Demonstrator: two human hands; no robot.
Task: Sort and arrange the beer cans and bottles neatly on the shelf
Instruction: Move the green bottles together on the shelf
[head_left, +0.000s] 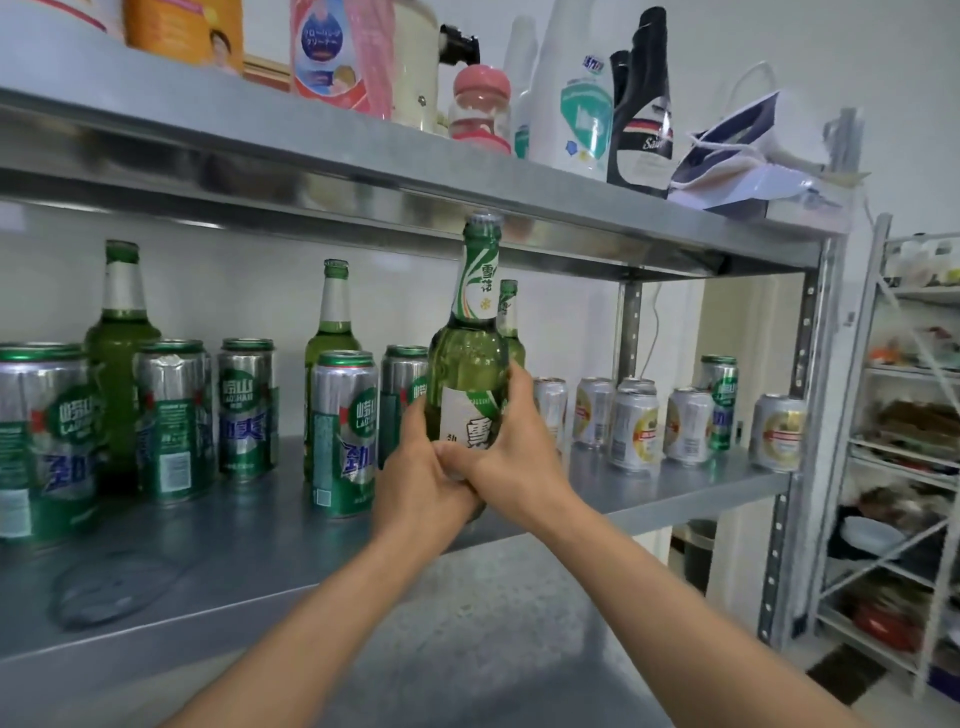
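Head view: left hand (415, 483) and right hand (514, 457) both curling fingers round lower body of green beer bottle (467, 374), holding it upright at front edge of metal shelf (675, 483); base hiding behind hands. Green cans (343, 431) standing just left, silver-gold cans (634, 426) sitting right.

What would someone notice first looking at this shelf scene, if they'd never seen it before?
Dead centre, the left hand and right hand grip a tall green beer bottle upright in front of the middle shelf. Tall green cans and more green bottles crowd its left part; shorter silver-and-gold cans cluster to the right.
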